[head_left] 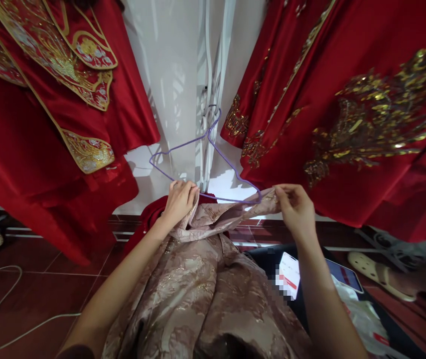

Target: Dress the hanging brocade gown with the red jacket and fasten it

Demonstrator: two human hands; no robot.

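A purple wire hanger hangs or stands before the white wall, its hook at the top and its lower bar by my hands. A pinkish-brown brocade garment with gold threads drapes down over my lap. My left hand is closed at the garment's upper left edge, close to the hanger's bar; whether it also grips the bar is hidden. With fingers pinched, my right hand holds the garment's right upper edge, just right of the hanger's corner. The garment's top edge is stretched between both hands.
Red embroidered garments hang at left and right. White metal poles rise in the middle. A lit phone and a second device lie on a dark surface. A cable curls on the red tiled floor. A person's foot in a beige clog is at right.
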